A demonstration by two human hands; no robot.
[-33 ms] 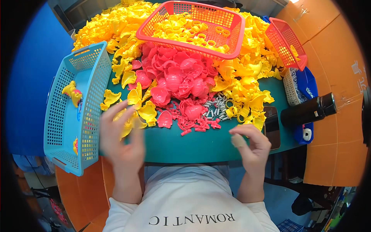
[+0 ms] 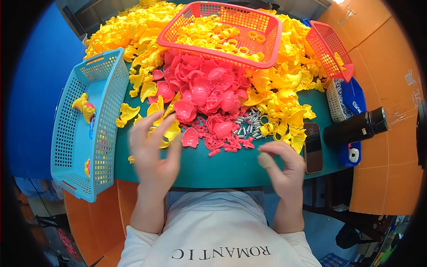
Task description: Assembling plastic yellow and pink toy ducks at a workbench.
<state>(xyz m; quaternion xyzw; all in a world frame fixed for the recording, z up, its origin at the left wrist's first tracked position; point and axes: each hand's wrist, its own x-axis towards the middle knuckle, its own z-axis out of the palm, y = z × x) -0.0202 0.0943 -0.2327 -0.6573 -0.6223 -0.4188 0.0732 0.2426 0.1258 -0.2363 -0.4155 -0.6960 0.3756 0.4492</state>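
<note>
My left hand [image 2: 155, 153] is blurred by motion, its fingers spread and nothing visible in it. It hovers at the near edge of loose yellow plastic shells [image 2: 171, 130], beside a pink shell piece [image 2: 190, 137]. My right hand [image 2: 284, 167] is held over the table's near edge, fingers curled in and thumb tip close to the index fingertip. A tan covering wraps that thumb, and no part shows between the tips. Small pink parts [image 2: 218, 143], silvery metal pins [image 2: 249, 124] and yellow rings [image 2: 279, 131] lie between and beyond my hands.
Pink shells [image 2: 209, 91] are heaped mid-table, below a red basket [image 2: 262, 58] of yellow rings. A blue basket [image 2: 104, 133] at left holds a few yellow-and-pink toys [image 2: 84, 107]. To the right are a phone [image 2: 313, 149], a black bottle [image 2: 351, 129] and a tilted red basket [image 2: 327, 53].
My left hand has moved right, away from the blue basket's side. My right hand has shifted slightly left, its fingers still curled.
</note>
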